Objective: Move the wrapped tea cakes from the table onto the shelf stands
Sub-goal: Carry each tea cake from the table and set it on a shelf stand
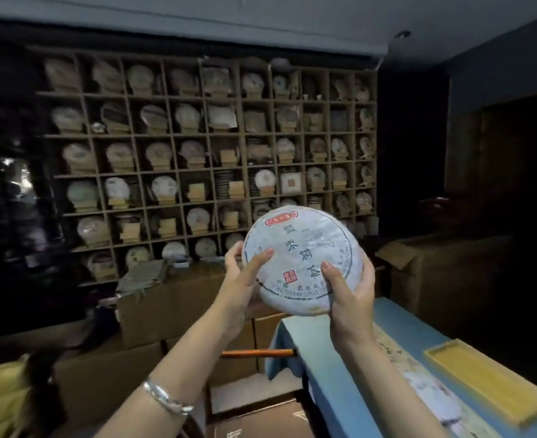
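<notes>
Up in the air, in front of the grid shelf (pixel 204 159): wrapped tea cake (pixel 303 259), printed face toward the camera. Gripped at its left edge by left hand (pixel 245 279), thumb across the face; clasped at lower right by right hand (pixel 351 298), fingers curled behind.

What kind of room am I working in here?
Likely a tea shop or storeroom: a wall-high grid shelf of wrapped tea cakes on stands, stacked cardboard boxes, and a wrapped tea cake in both hands.
</notes>
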Motion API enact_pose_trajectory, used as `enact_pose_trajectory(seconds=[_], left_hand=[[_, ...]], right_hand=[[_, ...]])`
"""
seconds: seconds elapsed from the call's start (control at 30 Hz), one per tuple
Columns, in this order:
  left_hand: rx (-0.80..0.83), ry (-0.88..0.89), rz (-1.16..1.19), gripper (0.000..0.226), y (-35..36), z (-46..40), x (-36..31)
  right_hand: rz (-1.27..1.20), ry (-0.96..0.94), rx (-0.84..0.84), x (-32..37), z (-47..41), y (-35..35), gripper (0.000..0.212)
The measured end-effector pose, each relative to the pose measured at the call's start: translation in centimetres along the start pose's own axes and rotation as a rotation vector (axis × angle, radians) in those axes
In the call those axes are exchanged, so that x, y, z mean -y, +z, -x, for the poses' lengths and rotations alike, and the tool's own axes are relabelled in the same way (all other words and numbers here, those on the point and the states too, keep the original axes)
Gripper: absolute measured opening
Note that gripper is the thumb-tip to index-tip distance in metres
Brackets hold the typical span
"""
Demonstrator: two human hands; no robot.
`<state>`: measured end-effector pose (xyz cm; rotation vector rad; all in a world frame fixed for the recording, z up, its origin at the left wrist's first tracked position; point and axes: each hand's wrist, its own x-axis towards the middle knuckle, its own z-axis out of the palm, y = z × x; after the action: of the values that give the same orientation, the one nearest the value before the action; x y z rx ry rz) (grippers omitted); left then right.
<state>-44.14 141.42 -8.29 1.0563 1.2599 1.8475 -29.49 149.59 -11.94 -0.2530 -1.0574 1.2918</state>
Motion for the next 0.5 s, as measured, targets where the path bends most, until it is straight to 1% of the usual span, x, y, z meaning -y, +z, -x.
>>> enact_pose_trajectory(seconds=[0.03,0.07,0.13,0.17,0.2,0.27,0.33,0.37,0.43,0.5], left_hand=[[-0.111,-0.015,-0.023,0.097,-3.5,0.5,-0.8],[-0.208,0.004,-0.033,0.101,-6.9,1.2,-1.6],[-0.346,0.1,-0.033,0.087,-13.1,3.0,-3.1],[-0.384,0.156,-0.038,0.08,-16.1,4.0,-4.0],[-0.397,0.204,-0.046,0.08,-18.7,5.1,-4.9],[-0.41,0.275,-0.064,0.091,-23.4,6.9,-6.4],[-0.487,0.327,-0.075,0.098,-28.2,8.8,-8.0],[-0.522,0.341,-0.055,0.096,-29.1,9.4,-8.6],[-0.635,0.4,-0.052,0.085,-33.1,10.8,-9.6],[-0.69,0.448,-0.042,0.076,-36.8,12.4,-10.8]], right_hand=[[-0.021,0.012,0.016,-1.5,0.8,2.9,0.067],[-0.031,0.021,0.035,-3.0,1.7,5.8,0.068],[-0.047,0.028,0.074,-5.6,3.9,11.3,0.068],[-0.055,0.031,0.103,-7.0,5.1,14.2,0.069],[-0.066,0.036,0.137,-8.3,6.5,16.9,0.069],[-0.097,0.058,0.218,-10.4,9.4,22.3,0.071],[-0.157,0.11,0.294,-12.7,12.8,28.1,0.07],[-0.178,0.121,0.311,-13.3,13.7,29.5,0.07],[-0.228,0.166,0.373,-14.5,16.2,33.6,0.068],[-0.251,0.207,0.429,-15.7,18.3,37.2,0.067]])
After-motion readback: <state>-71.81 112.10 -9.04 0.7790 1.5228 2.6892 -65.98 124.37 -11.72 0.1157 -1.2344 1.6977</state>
